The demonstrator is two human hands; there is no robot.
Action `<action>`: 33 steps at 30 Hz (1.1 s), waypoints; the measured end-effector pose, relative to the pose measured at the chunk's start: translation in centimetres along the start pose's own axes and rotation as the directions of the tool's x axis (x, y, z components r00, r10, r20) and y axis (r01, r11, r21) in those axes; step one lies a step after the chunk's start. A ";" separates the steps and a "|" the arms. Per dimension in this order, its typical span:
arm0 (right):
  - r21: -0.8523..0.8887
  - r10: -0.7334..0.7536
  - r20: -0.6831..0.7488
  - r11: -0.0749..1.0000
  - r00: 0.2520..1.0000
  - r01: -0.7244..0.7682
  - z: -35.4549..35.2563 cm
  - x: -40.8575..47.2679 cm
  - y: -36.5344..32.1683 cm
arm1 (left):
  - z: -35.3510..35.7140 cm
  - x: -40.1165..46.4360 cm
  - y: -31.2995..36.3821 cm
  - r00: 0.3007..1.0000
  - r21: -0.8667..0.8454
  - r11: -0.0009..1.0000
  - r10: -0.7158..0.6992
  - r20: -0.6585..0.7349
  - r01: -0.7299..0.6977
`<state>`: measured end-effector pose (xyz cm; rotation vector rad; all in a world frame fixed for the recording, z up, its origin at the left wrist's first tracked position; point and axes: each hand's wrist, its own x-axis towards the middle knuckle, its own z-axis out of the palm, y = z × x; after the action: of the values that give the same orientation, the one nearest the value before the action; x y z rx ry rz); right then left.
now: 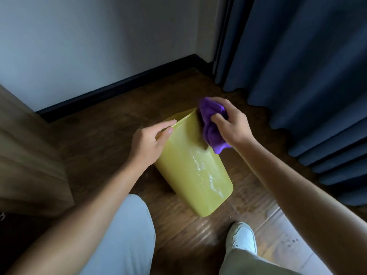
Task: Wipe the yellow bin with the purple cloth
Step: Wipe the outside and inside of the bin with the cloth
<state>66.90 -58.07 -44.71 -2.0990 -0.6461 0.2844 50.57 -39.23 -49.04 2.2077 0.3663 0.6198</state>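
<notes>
Here, seen from above, a person crouched over a yellow bin [190, 171] that lay tipped on a dark wooden floor [103, 124], its open mouth pointing away toward the far wall [99, 36] and its closed base nearest the viewer. The bin sat in the middle of the scene, between the person's knees and the wall, with a blue curtain [297, 66] hanging to the right and a wooden cabinet [25, 145] to the left.

The left hand [148, 141] was closed on the bin's rim at the left, thumb on the outer wall and fingers over the edge, probably to brace it so it would not roll or slide under pressure. The right hand [228, 124] was clamped around a bunched purple cloth [212, 126], pressing it against the rim and upper right side. Tipping the bin likely brought its side within easy reach. Wet streaks shone along the upper face, suggesting the wiping was under way, with the near end probably yet to be done.
</notes>
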 end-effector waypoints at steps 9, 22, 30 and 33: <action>0.042 0.077 0.102 0.996 0.992 -0.081 5.1 -1.7 2.4 | -1.0 -1.1 -0.9 0.994 -0.091 0.994 -0.066 -0.089 0.058; -0.128 0.139 0.085 0.983 0.987 -0.128 7.0 -11.0 11.4 | 1.0 -2.2 -3.6 0.935 0.071 0.971 -0.239 0.261 0.229; 0.018 0.156 -0.051 0.988 0.986 -0.155 4.7 -8.3 10.1 | 1.1 -1.6 -2.8 0.978 -0.036 0.990 -0.131 0.162 0.138; 0.035 0.121 -0.102 0.992 0.987 -0.118 3.5 -6.1 8.4 | 0.8 -1.4 -1.6 0.996 -0.086 0.994 -0.064 0.058 0.069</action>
<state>63.14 -62.80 -53.82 -2.1131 -0.4534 0.2478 49.76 -39.39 -51.15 2.1156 0.3755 0.5273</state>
